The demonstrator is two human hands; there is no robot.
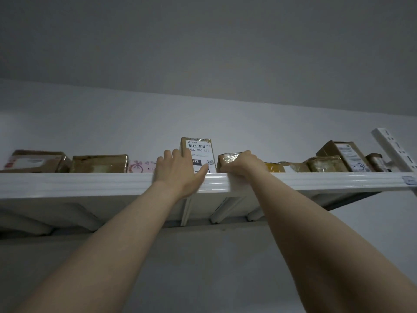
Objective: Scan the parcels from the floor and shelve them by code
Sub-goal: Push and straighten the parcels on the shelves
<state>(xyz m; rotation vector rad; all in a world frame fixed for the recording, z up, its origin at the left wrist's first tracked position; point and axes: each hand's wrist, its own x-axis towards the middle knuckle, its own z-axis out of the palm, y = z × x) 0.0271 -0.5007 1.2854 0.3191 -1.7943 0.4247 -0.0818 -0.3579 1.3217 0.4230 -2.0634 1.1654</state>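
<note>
Looking up at the top shelf (pixel 90 181), whose white front rail runs from 9 o'clock to 3 o'clock across the view. Both your bare arms reach up to it.

Your left hand (pixel 178 172) lies spread wide and flat against the upright parcel (pixel 198 152). The fingers are straight along its left edge and the thumb is splayed toward 3 o'clock across the bottom of its label. The hand touches the parcel and is not closed round it. The parcel stands on end on the shelf just behind the rail. Its white label faces you with a barcode, printed digits and a dark block reading 032.

Your right hand (pixel 242 164) grips the taped parcel (pixel 226 159), a small brown one wrapped in glossy tape. The fingers are curled over its top and right side, and the heel of the hand is on the rail. This parcel sits on the shelf at 3 o'clock of the upright parcel, just beside it. Whether the two touch, I cannot tell.

Toward 9 o'clock are a pink box (pixel 141 166), then a flat brown box (pixel 99 163), then a labelled brown box (pixel 36 161) at the far end.

Toward 3 o'clock are a yellow parcel (pixel 274 167), low brown packets, and a tilted labelled box (pixel 345 154) resting on others. Beyond them a white slotted post (pixel 392 152) leans.
</note>
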